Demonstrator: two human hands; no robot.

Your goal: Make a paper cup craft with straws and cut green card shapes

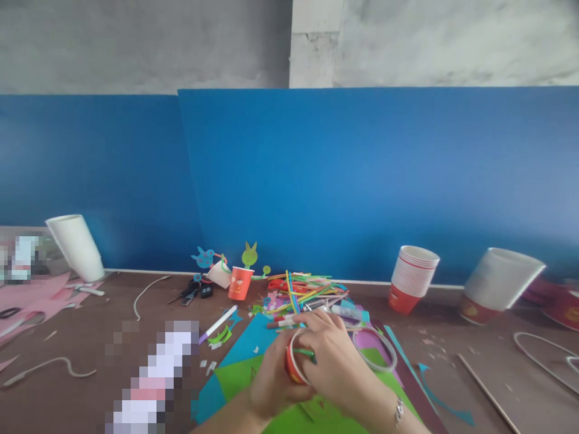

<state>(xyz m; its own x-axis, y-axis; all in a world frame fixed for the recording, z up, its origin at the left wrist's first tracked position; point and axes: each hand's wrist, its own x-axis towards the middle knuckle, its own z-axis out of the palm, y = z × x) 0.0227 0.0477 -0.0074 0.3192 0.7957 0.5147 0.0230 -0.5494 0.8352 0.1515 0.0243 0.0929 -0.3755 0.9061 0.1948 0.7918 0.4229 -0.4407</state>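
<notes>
My left hand [274, 383] is wrapped round a red paper cup [292, 366], which is tilted so that its open rim faces right. My right hand [328, 346] reaches over the rim, its fingers bent at the cup's mouth. A green straw [304, 352] shows inside the cup, beside the right fingers; whether they grip it cannot be made out. Green paper [239, 377] and blue paper [248, 339] lie under both hands. Just beyond them is a pile of coloured straws [312, 288].
Decorated cups [240, 283] stand behind on the left. A purple-white marker [218, 324] lies left of the paper. At the right are stacked cups [414, 274], a larger stack [502, 283], a thin stick [488, 392] and a clear tape ring [392, 355].
</notes>
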